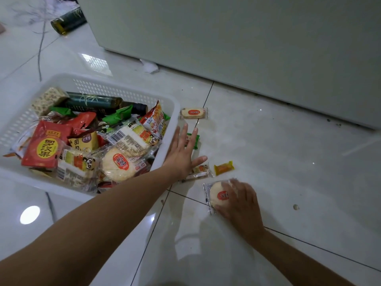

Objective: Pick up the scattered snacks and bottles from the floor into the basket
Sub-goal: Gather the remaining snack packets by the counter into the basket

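Your right grip point(240, 200) has its fingers curled over the right side of a round cracker packet point(218, 196), which lies flat on the tiled floor point(288, 162) near you. Your left grip point(181, 153) is spread flat with straight fingers and holds nothing; it sits just beside the right wall of the white basket point(172, 124), though you cannot tell whether it touches the wall. Its fingers partly cover a green packet point(195, 141), and a small clear-wrapped snack point(201, 170) lies under the thumb. A yellow candy point(224, 167) rests just right of that, and a rectangular cracker packet point(193, 113) lies farther off by the basket's far right corner. The basket is heaped with snacks, a red box point(42, 151) and a dark bottle point(92, 102). Another bottle point(69, 20) lies on the floor far left, beside a pale cabinet point(247, 38).
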`<state>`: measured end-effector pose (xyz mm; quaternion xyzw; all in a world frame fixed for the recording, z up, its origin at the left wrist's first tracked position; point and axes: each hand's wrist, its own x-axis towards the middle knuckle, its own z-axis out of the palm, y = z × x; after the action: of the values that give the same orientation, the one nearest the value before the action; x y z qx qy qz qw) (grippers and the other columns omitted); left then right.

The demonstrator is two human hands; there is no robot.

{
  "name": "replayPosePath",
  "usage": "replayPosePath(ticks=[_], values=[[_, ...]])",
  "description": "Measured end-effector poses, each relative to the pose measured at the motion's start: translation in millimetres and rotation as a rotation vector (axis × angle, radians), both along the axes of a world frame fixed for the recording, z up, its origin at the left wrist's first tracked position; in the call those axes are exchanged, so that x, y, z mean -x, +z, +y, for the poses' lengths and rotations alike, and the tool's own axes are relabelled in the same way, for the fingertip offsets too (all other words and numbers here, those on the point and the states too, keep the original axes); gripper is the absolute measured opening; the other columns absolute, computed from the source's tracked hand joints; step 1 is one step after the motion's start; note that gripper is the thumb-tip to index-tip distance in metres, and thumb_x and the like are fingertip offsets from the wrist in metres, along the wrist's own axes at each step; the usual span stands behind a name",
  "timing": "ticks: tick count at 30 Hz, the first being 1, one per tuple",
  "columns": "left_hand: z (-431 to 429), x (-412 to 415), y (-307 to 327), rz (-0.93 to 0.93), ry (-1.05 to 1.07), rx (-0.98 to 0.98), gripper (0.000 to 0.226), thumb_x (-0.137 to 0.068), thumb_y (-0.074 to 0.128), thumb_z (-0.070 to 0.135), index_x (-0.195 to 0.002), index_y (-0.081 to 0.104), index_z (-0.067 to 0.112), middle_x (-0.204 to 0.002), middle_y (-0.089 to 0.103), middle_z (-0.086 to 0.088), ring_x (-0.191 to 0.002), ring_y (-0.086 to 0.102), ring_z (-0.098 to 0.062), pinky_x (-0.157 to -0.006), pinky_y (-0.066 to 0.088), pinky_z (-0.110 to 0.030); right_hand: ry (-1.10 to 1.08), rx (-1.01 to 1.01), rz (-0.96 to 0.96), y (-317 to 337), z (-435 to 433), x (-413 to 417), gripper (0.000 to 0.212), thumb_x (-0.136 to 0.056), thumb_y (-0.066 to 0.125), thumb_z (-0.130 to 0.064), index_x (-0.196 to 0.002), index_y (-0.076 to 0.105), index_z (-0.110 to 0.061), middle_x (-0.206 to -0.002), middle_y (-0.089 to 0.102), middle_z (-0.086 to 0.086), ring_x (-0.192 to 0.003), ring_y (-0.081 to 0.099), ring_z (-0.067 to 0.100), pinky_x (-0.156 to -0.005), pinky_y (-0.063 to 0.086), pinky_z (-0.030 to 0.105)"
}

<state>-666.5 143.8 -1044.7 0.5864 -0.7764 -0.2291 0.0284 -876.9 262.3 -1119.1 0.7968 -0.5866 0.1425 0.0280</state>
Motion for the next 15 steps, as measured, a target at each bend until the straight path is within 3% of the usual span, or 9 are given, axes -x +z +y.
replayPosePath(ticks=[3, 6, 9, 12, 15], values=[[-0.7, -0.1, -3.7, -0.005, 0.002, 0.013, 0.086, -0.091, 0.036, 0.061, -0.149, -0.017, 0.026, -0.155, -0.031, -0.006, -0.142, -0.03, -0.027, -0.11, -0.018, -0.038, -0.007, -0.132, 0.005, -11.3, 34.4, 12.5, 0.047, -0.092, 0.036, -0.052, -0.127, 0.052, -0.025, -0.125, 0.052, 0.001, -0.108, 0.056, 0.027, -0.099, 0.036, 0.037], [0.9, 1.1, -7.9, -0.042, -0.004, 0.031, 0.087, -0.09, 0.034, 0.063, -0.15, -0.017, 0.025, -0.155, -0.031, -0.007, -0.142, -0.031, -0.028, -0.109, -0.02, -0.039, -0.098, -0.2, 0.017, -12.5, 42.3, 36.7, 0.051, -0.097, 0.021, -0.053, -0.131, 0.046, -0.024, -0.128, 0.058, 0.005, -0.12, 0.052, 0.025, -0.106, 0.034, 0.043], [2.5, 5.5, -14.7, -0.04, 0.017, 0.011, 0.09, -0.089, 0.035, 0.065, -0.15, -0.016, 0.025, -0.154, -0.032, -0.01, -0.141, -0.031, -0.032, -0.108, -0.021, -0.04, -0.261, -0.244, -0.019, -0.4, 30.3, 53.4, 0.054, -0.096, 0.015, -0.057, -0.12, 0.045, -0.02, -0.124, 0.059, 0.013, -0.118, 0.052, 0.03, -0.107, 0.032, 0.044], [1.7, 15.6, -21.0, -0.066, 0.057, -0.042, 0.095, -0.086, 0.036, 0.069, -0.149, -0.019, 0.025, -0.152, -0.034, -0.014, -0.141, -0.029, -0.034, -0.114, -0.015, -0.047, -0.329, -0.26, -0.122, 5.1, 14.1, 62.1, 0.043, -0.093, 0.03, -0.055, -0.115, 0.044, -0.02, -0.13, 0.052, 0.014, -0.121, 0.05, 0.032, -0.1, 0.043, 0.044], [-1.3, 28.1, -23.8, -0.059, 0.105, -0.107, 0.107, -0.08, 0.044, 0.072, -0.147, -0.024, 0.026, -0.15, -0.037, -0.018, -0.14, -0.031, -0.036, -0.114, -0.011, -0.052, -0.362, -0.271, -0.208, 0.2, -3.8, 63.2, 0.034, -0.087, 0.059, -0.034, -0.114, 0.045, -0.019, -0.135, 0.046, 0.017, -0.123, 0.048, 0.035, -0.086, 0.054, 0.045]])
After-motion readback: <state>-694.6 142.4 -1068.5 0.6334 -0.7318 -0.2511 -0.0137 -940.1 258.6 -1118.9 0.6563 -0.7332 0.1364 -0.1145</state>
